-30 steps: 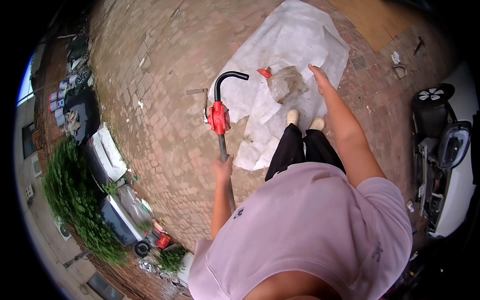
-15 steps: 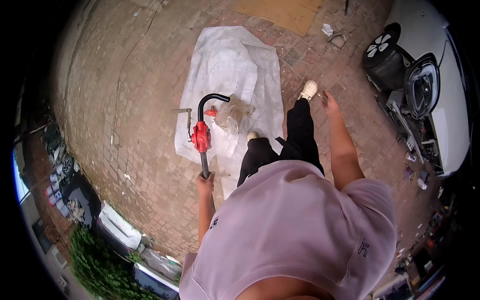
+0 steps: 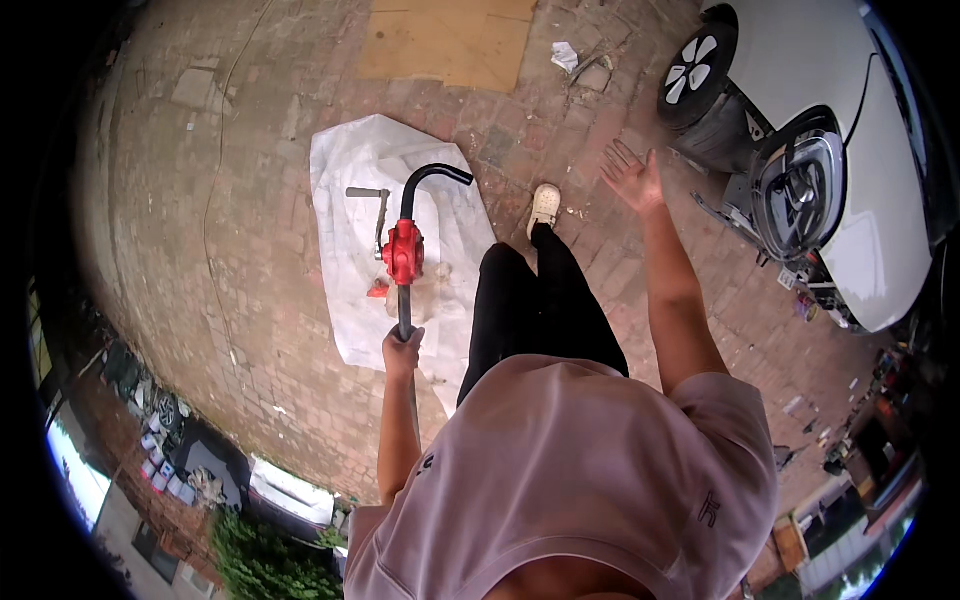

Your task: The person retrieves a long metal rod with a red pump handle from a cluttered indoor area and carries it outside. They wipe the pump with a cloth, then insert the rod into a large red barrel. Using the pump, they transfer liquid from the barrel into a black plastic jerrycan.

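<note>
My left hand point(image 3: 402, 352) is wrapped round the dark pipe of a red hand-crank drum pump point(image 3: 404, 252), just below its body. The pump stands upright in front of me, its curved black spout bending to the right at the top and its crank handle sticking out to the left. Stretched out to the right, my right hand point(image 3: 634, 178) has its fingers spread, palm showing, and holds nothing. Behind the pump a white sheet point(image 3: 350, 170) lies on the ground. On it are a crumpled clear plastic bag point(image 3: 432, 298) and a small red piece point(image 3: 378, 289), partly hidden by the pump.
A white car point(image 3: 870, 200) with its front end stripped and headlight exposed stands to the right. Flat cardboard point(image 3: 450, 40) lies ahead on the brick paving point(image 3: 260, 230). Several tubs point(image 3: 160, 478) and a green bush point(image 3: 265, 560) are at the lower left.
I have stepped toward the right side of the sheet, and the car appears closer. The pump stays in my left hand. My right hand has risen and spread its fingers.
</note>
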Demonstrator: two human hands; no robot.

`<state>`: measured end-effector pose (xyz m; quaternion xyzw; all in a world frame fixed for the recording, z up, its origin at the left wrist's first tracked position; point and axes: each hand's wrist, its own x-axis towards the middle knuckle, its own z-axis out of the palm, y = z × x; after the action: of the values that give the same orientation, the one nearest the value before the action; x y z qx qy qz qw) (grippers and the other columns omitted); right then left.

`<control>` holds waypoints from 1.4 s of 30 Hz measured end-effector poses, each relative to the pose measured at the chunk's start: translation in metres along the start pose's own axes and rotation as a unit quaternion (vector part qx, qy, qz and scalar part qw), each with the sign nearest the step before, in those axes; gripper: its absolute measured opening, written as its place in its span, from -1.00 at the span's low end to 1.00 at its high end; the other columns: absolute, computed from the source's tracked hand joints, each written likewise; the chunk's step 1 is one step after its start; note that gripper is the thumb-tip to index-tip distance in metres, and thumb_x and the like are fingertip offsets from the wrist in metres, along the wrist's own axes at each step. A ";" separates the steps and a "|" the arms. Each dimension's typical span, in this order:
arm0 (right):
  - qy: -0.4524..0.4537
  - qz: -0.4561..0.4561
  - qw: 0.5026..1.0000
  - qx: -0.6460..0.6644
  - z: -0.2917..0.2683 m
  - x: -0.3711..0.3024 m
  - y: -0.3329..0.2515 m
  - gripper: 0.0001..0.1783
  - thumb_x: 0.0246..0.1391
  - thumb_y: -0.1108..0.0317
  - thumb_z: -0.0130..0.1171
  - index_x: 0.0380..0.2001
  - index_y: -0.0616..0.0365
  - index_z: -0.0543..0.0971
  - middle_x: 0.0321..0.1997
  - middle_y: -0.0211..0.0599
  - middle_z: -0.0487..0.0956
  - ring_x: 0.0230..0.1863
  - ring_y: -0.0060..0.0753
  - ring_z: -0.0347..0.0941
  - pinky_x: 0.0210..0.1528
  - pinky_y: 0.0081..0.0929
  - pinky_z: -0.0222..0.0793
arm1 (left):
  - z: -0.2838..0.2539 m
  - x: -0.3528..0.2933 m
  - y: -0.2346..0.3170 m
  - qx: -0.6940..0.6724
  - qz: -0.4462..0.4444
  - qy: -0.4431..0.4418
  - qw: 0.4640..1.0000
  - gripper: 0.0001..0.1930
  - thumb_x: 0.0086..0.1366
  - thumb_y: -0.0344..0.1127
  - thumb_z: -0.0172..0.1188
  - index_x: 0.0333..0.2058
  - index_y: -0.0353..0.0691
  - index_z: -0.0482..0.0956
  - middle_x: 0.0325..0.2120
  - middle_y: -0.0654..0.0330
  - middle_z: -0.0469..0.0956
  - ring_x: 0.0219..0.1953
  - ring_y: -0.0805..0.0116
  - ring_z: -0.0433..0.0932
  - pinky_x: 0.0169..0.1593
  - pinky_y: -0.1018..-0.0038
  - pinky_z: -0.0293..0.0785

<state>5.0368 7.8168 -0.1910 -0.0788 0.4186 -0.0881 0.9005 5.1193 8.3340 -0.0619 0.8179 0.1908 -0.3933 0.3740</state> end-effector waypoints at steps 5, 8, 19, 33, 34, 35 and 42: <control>0.096 0.001 0.981 -0.166 -0.005 0.068 -0.032 -0.21 0.12 -0.28 -0.29 0.19 0.13 0.19 0.27 -0.27 0.18 0.27 -0.26 0.06 0.30 -0.28 -0.11 | 0.019 0.041 0.053 0.086 0.046 -0.017 0.995 -0.80 0.03 -0.30 0.26 -0.54 -0.25 0.44 -0.75 0.33 0.37 -0.70 0.56 0.29 -0.61 0.51 0.23; 0.194 0.017 0.948 -0.254 -0.017 0.101 -0.052 -0.29 0.15 -0.23 -0.29 0.14 0.11 0.29 0.16 -0.36 0.35 0.18 -0.35 0.19 0.21 -0.36 0.02 | 0.029 0.073 0.093 0.148 0.068 -0.031 0.986 -0.78 0.02 -0.26 0.26 -0.50 -0.27 0.46 -0.71 0.24 0.40 -0.62 0.45 0.36 -0.50 0.45 0.29; 0.176 -0.079 0.638 -0.746 -0.046 0.299 -0.096 -0.61 0.05 0.08 0.07 -0.29 0.21 0.57 -0.34 -0.22 0.60 -0.25 -0.29 0.51 -0.21 -0.42 0.37 | 0.106 0.237 0.174 0.206 0.068 -0.068 0.974 -0.77 0.03 -0.26 0.26 -0.45 -0.31 0.48 -0.73 0.16 0.37 -0.66 0.33 0.33 -0.50 0.40 0.30; 0.089 -0.050 0.115 -0.988 -0.127 0.647 -0.094 -0.65 -0.04 0.22 0.13 -0.15 0.09 0.52 0.24 -0.26 0.16 0.22 -0.29 0.11 0.21 -0.28 0.06 | 0.238 0.413 0.140 0.192 -0.080 -0.105 0.972 -0.79 0.03 -0.34 0.26 -0.54 -0.31 0.41 -0.78 0.13 0.28 -0.70 0.37 0.22 -0.57 0.39 0.22; 0.087 -0.082 0.109 -0.987 -0.146 0.657 -0.101 -0.65 -0.04 0.23 0.13 -0.15 0.10 0.52 0.22 -0.24 0.20 0.20 -0.27 0.14 0.19 -0.29 0.08 | 0.244 0.418 0.140 0.194 -0.070 -0.112 0.972 -0.79 0.03 -0.34 0.26 -0.55 -0.31 0.40 -0.78 0.12 0.28 -0.71 0.36 0.21 -0.57 0.38 0.22; 0.088 -0.116 0.103 -0.984 -0.161 0.664 -0.111 -0.65 -0.04 0.23 0.12 -0.15 0.11 0.52 0.20 -0.23 0.24 0.18 -0.25 0.18 0.17 -0.30 0.11 | 0.252 0.423 0.141 0.181 -0.070 -0.120 0.974 -0.77 0.03 -0.34 0.25 -0.55 -0.31 0.38 -0.77 0.06 0.30 -0.71 0.21 0.20 -0.57 0.36 0.22; 0.100 -0.204 0.523 -0.822 -0.105 0.616 -0.148 -0.64 -0.01 0.31 0.13 -0.13 0.23 0.51 -0.14 -0.02 0.53 -0.08 -0.10 0.45 0.00 -0.37 0.31 | 0.266 0.382 0.144 0.186 -0.067 -0.116 0.973 -0.77 0.04 -0.29 0.25 -0.49 -0.27 0.39 -0.69 -0.06 0.40 -0.57 -0.12 0.38 -0.50 0.22 0.29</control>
<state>5.3333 7.5280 -0.6816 -0.8576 0.3649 0.1067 0.3462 5.3096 8.0453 -0.4052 0.8072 0.1239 -0.5384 0.2080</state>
